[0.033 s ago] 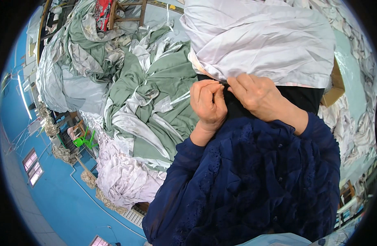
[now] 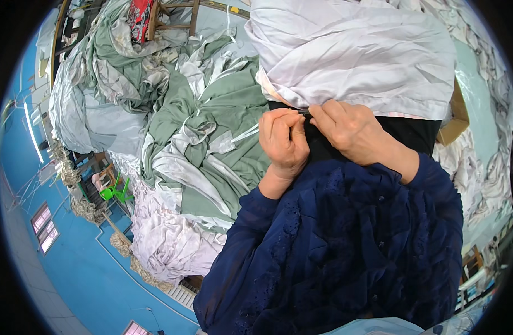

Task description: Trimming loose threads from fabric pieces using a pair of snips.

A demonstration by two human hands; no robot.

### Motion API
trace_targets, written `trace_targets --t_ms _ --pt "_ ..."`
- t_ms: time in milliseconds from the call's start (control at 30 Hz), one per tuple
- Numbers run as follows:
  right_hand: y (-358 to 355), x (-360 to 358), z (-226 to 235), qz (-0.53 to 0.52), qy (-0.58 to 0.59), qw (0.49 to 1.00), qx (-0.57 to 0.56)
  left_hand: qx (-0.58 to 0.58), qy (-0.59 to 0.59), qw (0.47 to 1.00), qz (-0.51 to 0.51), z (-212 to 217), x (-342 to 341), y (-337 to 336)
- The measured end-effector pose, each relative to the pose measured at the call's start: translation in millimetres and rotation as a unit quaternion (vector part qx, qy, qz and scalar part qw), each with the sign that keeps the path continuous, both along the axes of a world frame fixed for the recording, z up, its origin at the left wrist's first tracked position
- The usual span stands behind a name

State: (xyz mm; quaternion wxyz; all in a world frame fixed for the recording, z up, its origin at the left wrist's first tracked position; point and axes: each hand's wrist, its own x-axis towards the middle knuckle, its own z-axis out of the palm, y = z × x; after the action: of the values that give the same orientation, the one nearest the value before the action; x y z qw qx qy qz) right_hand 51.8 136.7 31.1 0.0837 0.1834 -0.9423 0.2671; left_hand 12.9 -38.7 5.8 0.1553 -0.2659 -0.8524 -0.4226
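Close together at the edge of the white cloth spread over my lap, my two hands meet fingertip to fingertip. My left hand is closed, thumb pressed to the curled fingers. A pinch also closes my right hand, just beside it. Between the fingertips shows a small, thin dark object, mostly hidden, and its kind does not show. The cloth's near edge, with a pinkish strip at its left corner, lies against the right fingertips. Black fabric covers my lap beneath the hands.
A large heap of green and white cloth lies to the left, with a pale pinkish-white pile nearer me. A cardboard box stands to the right beside more white cloth. Farther left are a bright green plastic item and a wooden stool.
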Motion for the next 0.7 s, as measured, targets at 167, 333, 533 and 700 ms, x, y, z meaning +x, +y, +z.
trace_targets --t_ms 167,333,533,700 --pt "9 -2 0 -0.049 0.001 0.996 -0.073 0.036 -0.058 0.997 0.043 12 -4 0" --pt "27 -6 -14 -0.179 -0.057 0.944 -0.273 0.056 -0.086 0.993 0.055 16 -10 -1" --pt "17 -17 -27 -0.134 -0.116 0.942 -0.286 0.059 -0.108 0.992 -0.016 11 -24 8" --pt "12 -33 -43 -0.124 -0.100 0.960 -0.229 0.044 -0.182 0.982 -0.005 -4 -33 10"
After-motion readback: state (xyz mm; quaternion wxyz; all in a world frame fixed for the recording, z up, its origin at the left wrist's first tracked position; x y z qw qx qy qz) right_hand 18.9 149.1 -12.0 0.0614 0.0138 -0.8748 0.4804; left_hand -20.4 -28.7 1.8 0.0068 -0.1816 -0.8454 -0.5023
